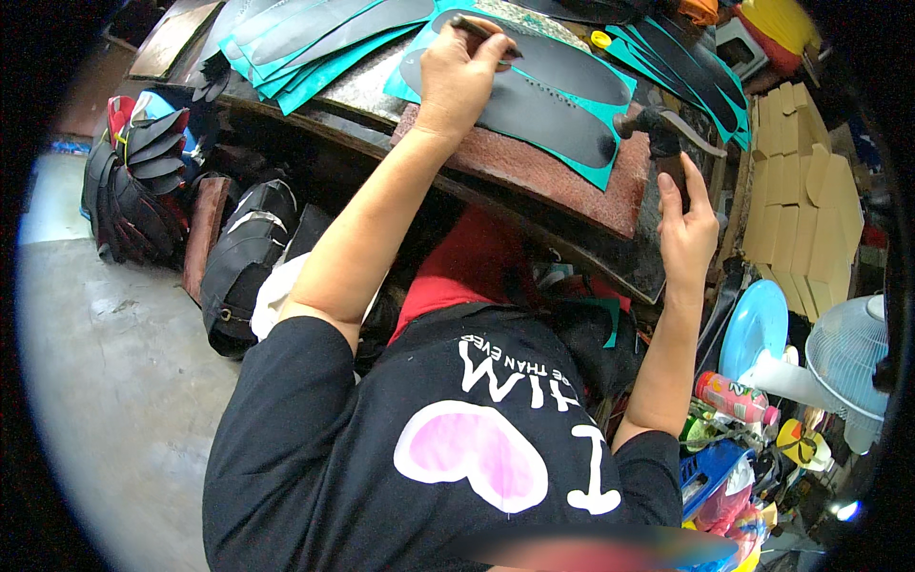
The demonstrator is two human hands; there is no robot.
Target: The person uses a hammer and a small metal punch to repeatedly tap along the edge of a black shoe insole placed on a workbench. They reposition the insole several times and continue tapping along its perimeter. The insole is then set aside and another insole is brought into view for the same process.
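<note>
My left hand (459, 76) is closed around a dark, rod-shaped punch (488, 36), whose tip leans over a teal sheet bearing black sole-shaped pieces (548, 124). A line of small holes or marks runs across those pieces near the tip. To the right, my right hand (688, 224) grips the handle of a hammer (667, 143), its dark head raised just off the sheet's right end. Beneath the sheet lies a reddish-brown block (600, 195) at the bench's front edge.
More teal-and-black sole sheets (315, 43) are stacked at the far left, others (681, 76) at the far right. Folded cardboard (796, 191), a fan (848, 353) and a pink bottle (736, 397) stand right. Black strapped bundles (250, 267) sit on the left floor.
</note>
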